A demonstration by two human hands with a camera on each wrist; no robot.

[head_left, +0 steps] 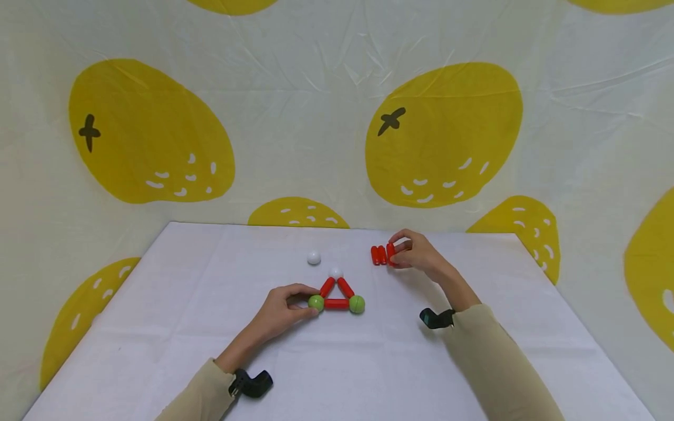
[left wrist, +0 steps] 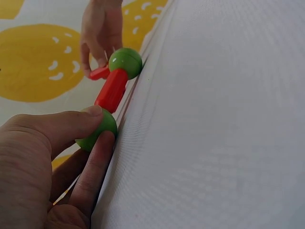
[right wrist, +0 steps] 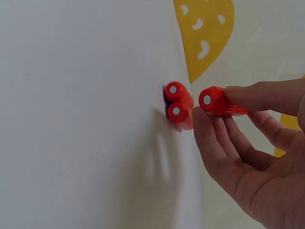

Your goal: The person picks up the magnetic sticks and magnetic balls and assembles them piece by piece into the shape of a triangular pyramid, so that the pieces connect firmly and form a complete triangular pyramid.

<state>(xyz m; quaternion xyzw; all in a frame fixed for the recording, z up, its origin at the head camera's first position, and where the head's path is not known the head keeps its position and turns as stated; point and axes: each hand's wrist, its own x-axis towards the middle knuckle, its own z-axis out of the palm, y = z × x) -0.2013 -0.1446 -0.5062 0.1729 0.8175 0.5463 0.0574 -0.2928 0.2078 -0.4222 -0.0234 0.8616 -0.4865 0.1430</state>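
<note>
A flat triangle of three red rods (head_left: 336, 304) lies on the table, joined by a white ball (head_left: 335, 273) at its far corner and green balls at the two near ones. My left hand (head_left: 281, 309) pinches the left green ball (left wrist: 102, 131) between thumb and fingers. The right green ball (head_left: 357, 304) is untouched. Farther back, my right hand (head_left: 417, 255) pinches a single red rod (right wrist: 217, 101), whose end shows a pale round disc. In the right wrist view this rod stands apart from two red rods (right wrist: 175, 110) lying side by side.
A loose white ball (head_left: 313, 258) sits behind and left of the triangle. White cloth covers the table (head_left: 337, 362), and its far edge runs just behind the rods. Beyond it hangs a curtain (head_left: 300, 117) printed with yellow fruit.
</note>
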